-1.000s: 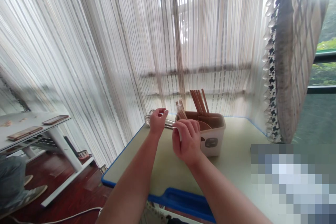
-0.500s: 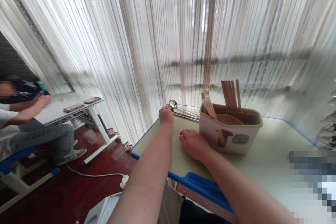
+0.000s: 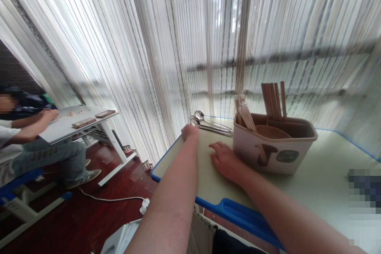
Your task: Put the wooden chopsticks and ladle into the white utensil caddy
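Note:
My left hand (image 3: 189, 131) is at the far left of the desk, its fingers curled and partly hidden. It is right against the bowl of a metal ladle (image 3: 195, 121); whether it grips the ladle I cannot make out. Behind lies a slotted metal spoon (image 3: 199, 115), handles of both pointing right. My right hand (image 3: 225, 162) lies on the desk, palm down, with fingers apart and nothing in them. Just right of it stands a beige plastic bin (image 3: 275, 154) holding a bundle of wooden chopsticks (image 3: 271, 101), wrapped chopsticks (image 3: 247, 115) and a brown bowl (image 3: 270, 131).
The cream desk (image 3: 208, 184) has a blue raised edge (image 3: 247, 216). Sheer curtains (image 3: 166, 47) hang behind it. At left, a seated person (image 3: 26, 135) works at a white table (image 3: 62, 127). A white cable (image 3: 110, 198) runs across the red floor.
My left hand has drawn slightly back from the ladle bowl, which now shows more. The fingers of my right hand have spread. The view has shifted, placing the bin further right.

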A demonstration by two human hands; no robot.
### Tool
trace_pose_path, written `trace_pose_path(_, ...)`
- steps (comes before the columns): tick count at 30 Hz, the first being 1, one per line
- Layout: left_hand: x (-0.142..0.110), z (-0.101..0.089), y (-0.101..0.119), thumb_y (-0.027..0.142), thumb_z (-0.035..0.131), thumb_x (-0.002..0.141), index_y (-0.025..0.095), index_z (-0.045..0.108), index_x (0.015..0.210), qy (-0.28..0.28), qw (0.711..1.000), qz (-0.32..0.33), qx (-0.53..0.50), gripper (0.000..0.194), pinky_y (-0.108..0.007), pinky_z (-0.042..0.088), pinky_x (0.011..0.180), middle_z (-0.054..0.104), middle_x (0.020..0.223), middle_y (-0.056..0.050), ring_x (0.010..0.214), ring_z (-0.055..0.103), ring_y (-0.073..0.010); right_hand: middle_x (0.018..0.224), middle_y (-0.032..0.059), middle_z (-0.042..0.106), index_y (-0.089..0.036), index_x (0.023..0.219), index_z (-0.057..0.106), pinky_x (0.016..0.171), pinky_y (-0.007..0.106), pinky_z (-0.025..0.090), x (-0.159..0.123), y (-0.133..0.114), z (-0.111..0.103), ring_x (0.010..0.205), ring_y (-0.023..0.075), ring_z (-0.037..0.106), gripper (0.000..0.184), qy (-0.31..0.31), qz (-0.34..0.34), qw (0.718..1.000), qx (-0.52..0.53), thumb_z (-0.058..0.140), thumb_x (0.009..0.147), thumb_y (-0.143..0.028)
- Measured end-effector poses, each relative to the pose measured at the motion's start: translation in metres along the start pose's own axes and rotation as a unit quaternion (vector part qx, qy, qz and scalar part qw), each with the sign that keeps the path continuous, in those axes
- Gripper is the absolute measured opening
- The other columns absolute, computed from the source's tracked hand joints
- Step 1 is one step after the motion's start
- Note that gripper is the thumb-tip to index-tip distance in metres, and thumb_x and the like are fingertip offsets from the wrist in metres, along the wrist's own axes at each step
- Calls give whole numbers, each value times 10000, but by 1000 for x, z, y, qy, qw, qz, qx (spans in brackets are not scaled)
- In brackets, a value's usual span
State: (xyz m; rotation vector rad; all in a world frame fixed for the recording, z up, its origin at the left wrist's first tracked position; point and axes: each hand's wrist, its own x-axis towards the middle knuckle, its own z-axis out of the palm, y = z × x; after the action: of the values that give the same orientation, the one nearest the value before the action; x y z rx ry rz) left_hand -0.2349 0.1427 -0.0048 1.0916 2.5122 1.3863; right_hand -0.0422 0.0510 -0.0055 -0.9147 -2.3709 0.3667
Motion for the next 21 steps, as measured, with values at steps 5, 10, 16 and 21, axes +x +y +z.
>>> trace_pose_path(5,-6,0,4,251,624,678,141,660,754,12,1000,-14,-2,138,-431,407,804,637,983,-230,1043,536,-351,1323,177,434,-75,1257,421,1072,396,291,5,11,10,1258,219,376,441,47,40,998,22,386,841,-215)
trace_pose_path(10,-10,-3,7,287,623,665,134,653,747,18,999,-29,-21,176,-445,410,809,633,965,-246,1053,529,-374,1361,188,401,-71,1295,385,1091,414,268,5,12,12,1298,231,334,483,27,52,998,26,379,843,-242)
trace_pose_path(16,-7,-7,7,357,554,716,137,635,845,34,994,-71,-76,268,-441,414,832,631,984,-239,1046,552,-358,1347,175,419,-94,1284,399,1081,411,276,4,10,8,1281,223,359,478,32,37,998,50,413,834,-253)
trace_pose_path(21,3,-9,4,264,431,791,112,571,1025,77,972,-127,-184,312,-415,456,768,619,996,-223,963,608,-306,1372,190,385,-67,1283,399,1094,404,255,5,11,8,1303,229,324,485,45,37,998,40,420,832,-247)
